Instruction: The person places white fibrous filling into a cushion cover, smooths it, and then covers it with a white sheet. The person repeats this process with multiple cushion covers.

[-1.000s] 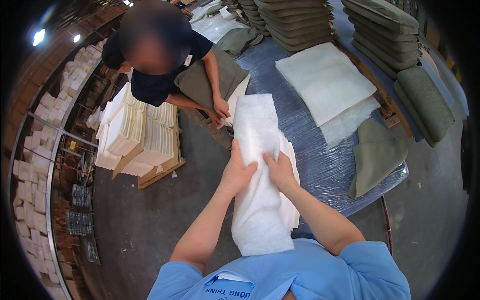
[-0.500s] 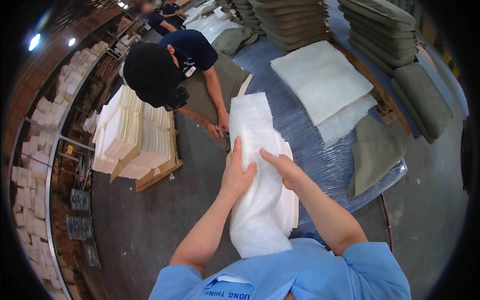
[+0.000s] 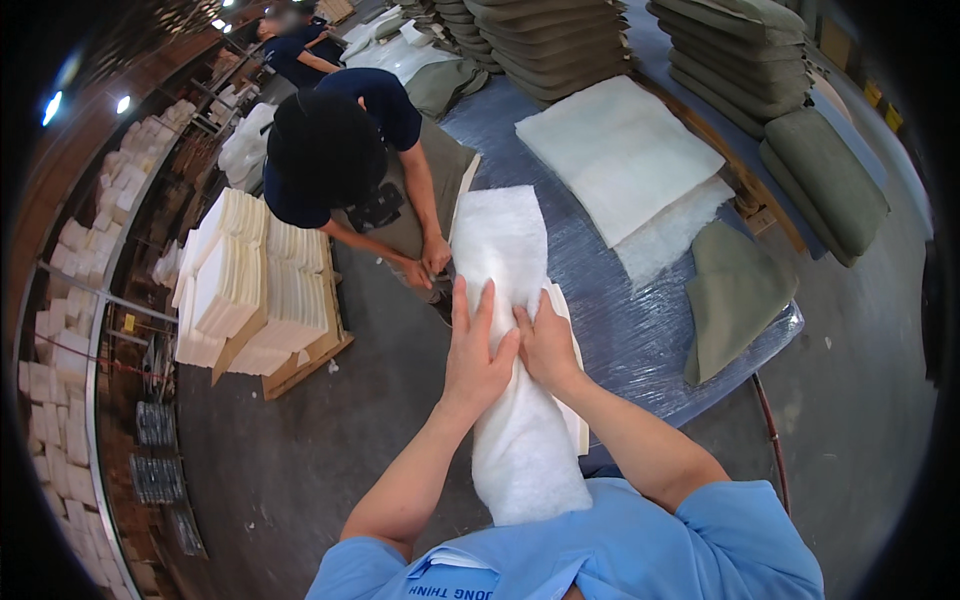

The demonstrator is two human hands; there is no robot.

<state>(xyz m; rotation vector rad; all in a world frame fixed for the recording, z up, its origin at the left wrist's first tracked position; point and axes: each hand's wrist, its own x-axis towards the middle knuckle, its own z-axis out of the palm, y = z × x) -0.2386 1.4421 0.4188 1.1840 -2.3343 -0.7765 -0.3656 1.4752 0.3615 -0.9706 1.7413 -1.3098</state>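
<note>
A long piece of white fibre batting [image 3: 530, 450] stretches from my chest out over the near table edge, wrapped around or lying on a stack of white foam sheets [image 3: 570, 345] that shows along its right side. My left hand [image 3: 478, 350] grips the batting from the left, its fingers pointing away from me along the top. From the right, my right hand [image 3: 545, 345] pinches the middle, with some fingertips hidden. The batting creases between the two hands.
At left, a co-worker [image 3: 325, 150] bends over grey-green fabric. White batting sheets [image 3: 620, 160] and a folded grey-green cloth [image 3: 735, 300] lie on the film-covered table [image 3: 600, 330]. Stacked grey-green cushions [image 3: 550, 45] stand behind. A pallet of cream foam pieces [image 3: 250, 290] sits on the floor.
My right hand has drawn in toward the left, closer to my left hand, and the batting is squeezed narrower in the middle. The co-worker's head has shifted right.
</note>
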